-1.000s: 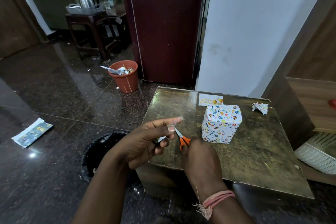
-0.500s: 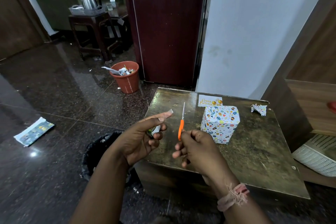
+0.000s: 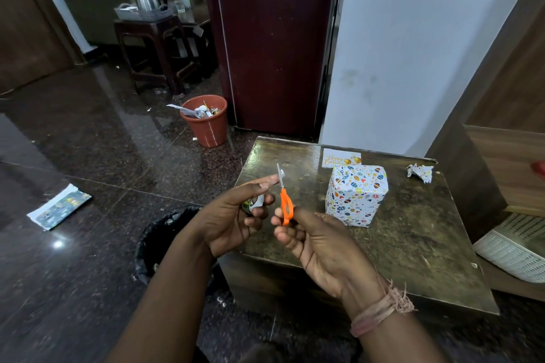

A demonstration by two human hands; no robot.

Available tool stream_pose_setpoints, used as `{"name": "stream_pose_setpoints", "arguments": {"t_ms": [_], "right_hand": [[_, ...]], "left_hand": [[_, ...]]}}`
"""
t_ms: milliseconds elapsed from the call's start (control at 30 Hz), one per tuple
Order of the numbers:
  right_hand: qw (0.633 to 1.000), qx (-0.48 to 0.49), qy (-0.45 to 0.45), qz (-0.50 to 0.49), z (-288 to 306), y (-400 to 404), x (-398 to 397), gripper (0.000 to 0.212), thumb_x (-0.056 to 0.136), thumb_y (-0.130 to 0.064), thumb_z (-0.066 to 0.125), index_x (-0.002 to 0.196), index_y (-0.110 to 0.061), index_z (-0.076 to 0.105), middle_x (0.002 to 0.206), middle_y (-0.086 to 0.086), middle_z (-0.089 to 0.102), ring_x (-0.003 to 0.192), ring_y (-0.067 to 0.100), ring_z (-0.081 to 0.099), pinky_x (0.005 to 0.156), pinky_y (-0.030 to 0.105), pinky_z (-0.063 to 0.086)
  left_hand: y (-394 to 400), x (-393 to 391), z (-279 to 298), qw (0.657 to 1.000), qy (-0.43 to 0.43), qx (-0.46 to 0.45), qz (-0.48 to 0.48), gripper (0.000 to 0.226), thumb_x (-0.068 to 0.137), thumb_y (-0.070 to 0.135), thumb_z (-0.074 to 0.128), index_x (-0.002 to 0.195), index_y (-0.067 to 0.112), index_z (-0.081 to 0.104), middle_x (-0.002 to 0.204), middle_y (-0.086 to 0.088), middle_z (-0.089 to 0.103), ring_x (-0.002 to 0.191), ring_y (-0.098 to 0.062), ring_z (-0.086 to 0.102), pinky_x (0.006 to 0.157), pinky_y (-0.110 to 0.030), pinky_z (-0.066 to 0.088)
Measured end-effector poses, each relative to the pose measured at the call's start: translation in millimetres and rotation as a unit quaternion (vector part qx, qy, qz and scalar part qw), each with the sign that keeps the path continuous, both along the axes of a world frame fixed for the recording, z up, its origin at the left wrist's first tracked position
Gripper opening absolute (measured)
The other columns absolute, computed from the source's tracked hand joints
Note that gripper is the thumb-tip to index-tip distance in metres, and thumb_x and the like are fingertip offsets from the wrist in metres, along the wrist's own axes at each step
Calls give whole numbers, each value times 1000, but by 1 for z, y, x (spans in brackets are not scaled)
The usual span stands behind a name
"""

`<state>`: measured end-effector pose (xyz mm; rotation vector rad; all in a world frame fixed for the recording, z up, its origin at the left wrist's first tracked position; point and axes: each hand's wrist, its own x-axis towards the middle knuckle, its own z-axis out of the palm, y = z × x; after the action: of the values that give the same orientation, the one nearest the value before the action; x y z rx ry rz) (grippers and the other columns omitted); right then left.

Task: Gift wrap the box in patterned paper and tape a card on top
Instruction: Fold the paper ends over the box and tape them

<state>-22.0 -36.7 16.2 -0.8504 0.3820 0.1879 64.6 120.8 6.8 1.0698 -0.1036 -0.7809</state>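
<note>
The wrapped box (image 3: 356, 194), in white paper with coloured egg shapes, stands on the worn tabletop (image 3: 413, 233). Behind it lies the birthday card (image 3: 341, 158), flat and partly hidden by the box. My left hand (image 3: 236, 221) curls round a small tape roll (image 3: 256, 203) and holds a strip of clear tape (image 3: 275, 179) out on its forefinger. My right hand (image 3: 312, 239) grips the orange-handled scissors (image 3: 285, 203), blades pointing up at the tape strip. Both hands hover over the table's front left corner, left of the box.
A crumpled scrap of patterned paper (image 3: 420, 172) lies at the table's back right. On the floor are a black-lined bin (image 3: 165, 242) below my left arm, a terracotta bin (image 3: 206, 122) and a paper sheet (image 3: 59, 206). A white basket (image 3: 516, 247) sits at right.
My right hand has turned the scissors from lying low and sideways to upright, blades now at the tape strip. My left hand still holds the tape out.
</note>
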Motion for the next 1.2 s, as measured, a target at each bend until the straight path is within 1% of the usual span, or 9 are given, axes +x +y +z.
{"name": "stream_pose_setpoints", "arguments": {"t_ms": [167, 300, 433, 600, 733, 833, 1033, 1100, 1200], "right_hand": [[999, 13, 29, 29, -7, -9, -2, 12, 87, -5, 71, 87, 6, 72, 81, 21, 68, 60, 17, 67, 54, 22, 59], [996, -7, 28, 85, -6, -13, -4, 18, 75, -11, 77, 84, 4, 72, 80, 20, 67, 60, 19, 66, 55, 24, 59], [987, -7, 24, 156, -5, -17, -6, 27, 74, -12, 78, 92, 5, 68, 84, 19, 65, 62, 20, 66, 57, 26, 60], [977, -8, 7, 212, -8, -23, -7, 20, 82, -12, 76, 94, 3, 71, 90, 19, 65, 65, 23, 67, 57, 27, 59], [975, -8, -4, 223, -10, -25, -6, 39, 73, -18, 85, 100, 6, 68, 92, 20, 66, 66, 23, 67, 57, 28, 59], [976, -13, -7, 217, -11, -25, -5, 44, 68, -19, 86, 100, 6, 68, 92, 20, 66, 66, 23, 66, 56, 27, 59], [978, -19, -14, 207, -10, -26, -3, 35, 73, -20, 85, 94, 3, 71, 89, 18, 66, 63, 20, 65, 54, 25, 57], [980, -19, -15, 197, -8, -26, -2, 25, 79, -16, 80, 92, 3, 70, 86, 16, 66, 60, 17, 64, 51, 23, 56], [984, -28, -13, 178, -7, -24, -1, 18, 82, -13, 73, 90, 2, 68, 80, 15, 65, 53, 14, 61, 45, 20, 52]], "left_hand": [[2, -1, 0, 1000, 1, -19, -14, 45, 95, 20, 62, 139, 15, 64, 87, 1, 56, 61, -3, 43, 45, -11, 35], [1, 0, 0, 999, 6, -27, -18, 47, 91, 22, 66, 137, 15, 66, 87, 1, 55, 62, -3, 43, 45, -11, 33], [3, 1, -1, 999, 18, -40, -17, 45, 93, 24, 65, 137, 15, 66, 87, 1, 54, 62, -3, 43, 45, -11, 34], [4, 0, 0, 998, 18, -54, -24, 43, 96, 24, 62, 138, 12, 65, 86, 2, 52, 62, -3, 42, 45, -11, 34], [3, -1, 0, 998, 21, -57, -32, 45, 97, 25, 62, 138, 9, 64, 85, 2, 51, 60, -2, 41, 45, -10, 33], [2, -2, 2, 998, 20, -51, -37, 46, 96, 27, 62, 138, 7, 63, 85, 1, 50, 59, -2, 42, 44, -10, 32], [1, -3, 2, 998, 26, -44, -47, 46, 97, 27, 62, 138, 6, 63, 84, 1, 50, 58, -2, 42, 42, -10, 35], [1, -4, 2, 997, 23, -44, -54, 45, 98, 26, 60, 138, 6, 63, 84, 2, 51, 59, -2, 42, 43, -10, 36], [2, -3, 2, 997, 20, -46, -58, 46, 98, 26, 60, 139, 5, 62, 84, 2, 52, 59, -2, 43, 43, -10, 36]]}}
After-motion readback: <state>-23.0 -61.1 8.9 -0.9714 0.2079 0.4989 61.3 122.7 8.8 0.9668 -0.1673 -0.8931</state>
